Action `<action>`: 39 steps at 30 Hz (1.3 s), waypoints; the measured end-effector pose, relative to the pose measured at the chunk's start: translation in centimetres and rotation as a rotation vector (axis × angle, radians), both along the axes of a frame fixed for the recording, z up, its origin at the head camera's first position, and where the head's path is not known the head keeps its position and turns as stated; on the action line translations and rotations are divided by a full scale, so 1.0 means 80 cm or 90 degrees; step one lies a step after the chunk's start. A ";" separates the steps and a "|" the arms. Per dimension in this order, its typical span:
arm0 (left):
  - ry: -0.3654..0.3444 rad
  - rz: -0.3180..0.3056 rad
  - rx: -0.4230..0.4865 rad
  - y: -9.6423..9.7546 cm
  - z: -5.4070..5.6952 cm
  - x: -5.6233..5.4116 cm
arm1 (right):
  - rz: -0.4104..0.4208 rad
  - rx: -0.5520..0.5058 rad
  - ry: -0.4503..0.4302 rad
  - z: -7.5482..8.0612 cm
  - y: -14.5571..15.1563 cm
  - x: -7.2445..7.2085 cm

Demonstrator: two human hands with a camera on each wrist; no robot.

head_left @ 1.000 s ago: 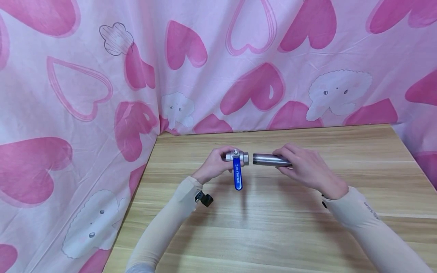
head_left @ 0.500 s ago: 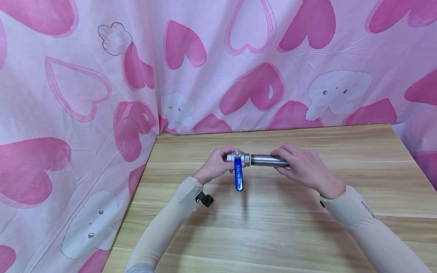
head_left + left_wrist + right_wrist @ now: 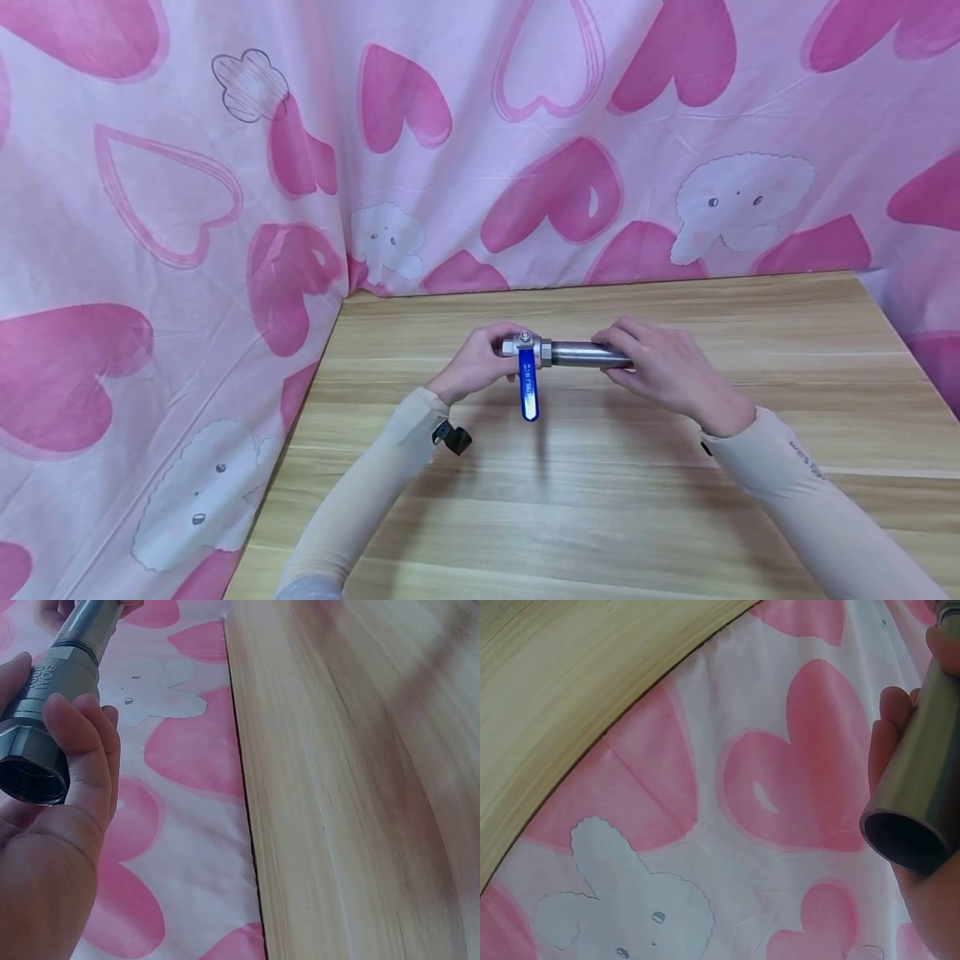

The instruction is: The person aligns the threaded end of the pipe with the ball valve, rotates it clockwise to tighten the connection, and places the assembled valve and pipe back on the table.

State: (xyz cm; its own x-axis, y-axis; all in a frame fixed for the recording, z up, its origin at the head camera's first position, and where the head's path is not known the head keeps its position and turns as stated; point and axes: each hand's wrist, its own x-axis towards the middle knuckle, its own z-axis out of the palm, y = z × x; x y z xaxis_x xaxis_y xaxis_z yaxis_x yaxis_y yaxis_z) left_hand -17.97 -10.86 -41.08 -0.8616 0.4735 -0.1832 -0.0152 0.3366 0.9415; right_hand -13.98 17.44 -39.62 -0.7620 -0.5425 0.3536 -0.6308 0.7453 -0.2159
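My left hand (image 3: pixel 477 365) grips a steel ball valve (image 3: pixel 545 352) by its body, above the table. The valve's blue lever handle (image 3: pixel 529 387) points down toward the front. In the left wrist view, fingers curl around the valve body (image 3: pixel 66 681), and its near threaded opening faces the camera. My right hand (image 3: pixel 667 367) holds a grey metal pipe (image 3: pixel 581 354) level, with the pipe's left end meeting the valve's right opening. Threads show at that joint in the left wrist view. The pipe's open, hollow end (image 3: pixel 907 840) appears in the right wrist view, with fingers wrapped around it.
A wood-grain table (image 3: pixel 585 517) lies under both hands. Pink heart-patterned cloth (image 3: pixel 555 192) hangs behind the table and along its left side. A small black camera (image 3: pixel 453 437) is strapped at the left wrist.
The gap between pipe and valve has closed; the pipe moved left and now meets the valve's opening. The valve shifted slightly right with the left hand.
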 end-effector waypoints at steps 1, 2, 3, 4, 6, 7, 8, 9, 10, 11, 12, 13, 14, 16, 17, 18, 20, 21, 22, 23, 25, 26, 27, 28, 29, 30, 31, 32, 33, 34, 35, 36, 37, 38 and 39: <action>0.002 -0.001 0.000 0.000 0.000 0.000 | 0.001 0.000 0.001 0.000 0.000 0.000; 0.004 -0.002 0.002 0.000 0.000 0.000 | 0.001 -0.001 0.001 0.000 0.000 0.000; 0.006 -0.002 0.002 0.000 0.000 0.000 | 0.002 0.000 0.001 0.000 -0.001 -0.001; 0.008 -0.003 0.003 0.000 0.001 0.000 | 0.002 0.000 0.001 0.000 -0.001 -0.001; 0.010 -0.003 0.003 -0.001 0.001 0.001 | 0.001 0.001 -0.004 0.000 -0.001 -0.001; 0.010 -0.002 0.002 -0.001 0.001 0.001 | 0.001 0.001 -0.005 0.000 -0.001 -0.001; 0.010 -0.001 0.003 -0.001 0.001 0.001 | 0.000 0.002 -0.006 0.000 -0.002 -0.001; 0.010 -0.001 0.002 -0.001 0.000 0.001 | -0.001 0.004 -0.008 0.000 -0.002 -0.001; 0.009 -0.001 0.001 -0.001 0.000 0.001 | -0.001 0.005 -0.010 0.001 -0.002 -0.001; 0.009 -0.001 0.002 -0.002 0.000 0.001 | -0.001 0.005 -0.012 0.001 -0.002 0.000; 0.009 0.000 0.002 -0.002 0.000 0.001 | -0.001 0.006 -0.012 0.001 -0.002 0.000; 0.009 0.000 0.002 -0.002 -0.001 0.001 | 0.002 0.006 -0.010 0.002 -0.002 0.000; 0.009 0.001 0.001 -0.002 0.000 0.001 | 0.004 0.007 -0.010 0.002 -0.002 0.000; 0.012 0.001 -0.002 -0.003 0.000 0.002 | 0.008 0.007 -0.009 0.002 -0.002 0.000; 0.015 0.000 -0.001 -0.003 0.000 0.002 | 0.011 0.006 -0.010 0.002 -0.002 0.000; 0.018 -0.001 0.000 -0.003 0.000 0.001 | 0.012 0.006 -0.013 0.002 -0.002 0.001; 0.026 -0.003 0.003 -0.004 0.000 0.001 | 0.014 0.005 -0.022 0.003 -0.002 0.001; 0.028 -0.004 0.005 -0.003 -0.001 0.001 | 0.015 0.006 -0.029 0.004 -0.002 0.002; 0.030 -0.005 0.008 -0.004 -0.001 0.001 | 0.017 0.006 -0.036 0.004 -0.001 0.002; 0.030 -0.004 0.011 -0.004 -0.001 0.001 | 0.020 0.006 -0.044 0.004 -0.001 0.002; 0.027 -0.004 0.011 -0.004 0.000 0.002 | 0.026 0.008 -0.060 0.005 -0.001 0.002; 0.024 -0.004 0.010 -0.005 0.001 0.003 | 0.031 0.008 -0.068 0.005 -0.001 0.002; 0.023 -0.004 0.009 -0.005 0.001 0.003 | 0.035 0.007 -0.077 0.006 -0.001 0.002; 0.023 -0.004 0.006 -0.006 0.001 0.004 | 0.039 0.006 -0.085 0.006 -0.001 0.001; 0.023 -0.004 0.006 -0.006 0.002 0.004 | 0.043 0.005 -0.093 0.006 -0.002 0.001; 0.024 -0.005 0.002 -0.006 0.002 0.004 | 0.046 0.003 -0.101 0.007 -0.002 0.001; 0.025 -0.008 0.001 -0.007 0.002 0.005 | 0.048 0.000 -0.109 0.008 -0.002 0.001; 0.028 -0.010 0.000 -0.007 0.003 0.005 | 0.050 -0.002 -0.115 0.008 -0.002 0.001; 0.030 -0.013 -0.001 -0.007 0.003 0.005 | 0.052 -0.004 -0.121 0.009 -0.002 0.001; 0.033 -0.017 -0.002 -0.007 0.003 0.005 | 0.054 -0.006 -0.124 0.009 -0.003 0.001; 0.035 -0.021 -0.003 -0.007 0.003 0.005 | 0.057 -0.007 -0.127 0.009 -0.003 0.000; 0.035 -0.025 -0.005 -0.007 0.003 0.006 | 0.060 -0.009 -0.126 0.010 -0.002 0.000; 0.036 -0.028 -0.005 -0.007 0.003 0.006 | 0.064 -0.011 -0.125 0.009 -0.002 0.000; 0.036 -0.031 -0.005 -0.007 0.003 0.006 | 0.067 -0.013 -0.121 0.009 -0.002 -0.001; 0.036 -0.032 -0.006 -0.007 0.002 0.006 | 0.071 -0.017 -0.117 0.009 -0.001 -0.001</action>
State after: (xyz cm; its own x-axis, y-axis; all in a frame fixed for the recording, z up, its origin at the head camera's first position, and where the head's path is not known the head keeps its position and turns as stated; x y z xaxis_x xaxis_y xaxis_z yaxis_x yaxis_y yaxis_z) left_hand -17.45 -11.43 -40.88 -0.8461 0.5144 -0.1397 0.0543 0.3439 0.9375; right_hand -14.07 17.34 -38.89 -0.7512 -0.6188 0.2299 -0.6568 0.6659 -0.3538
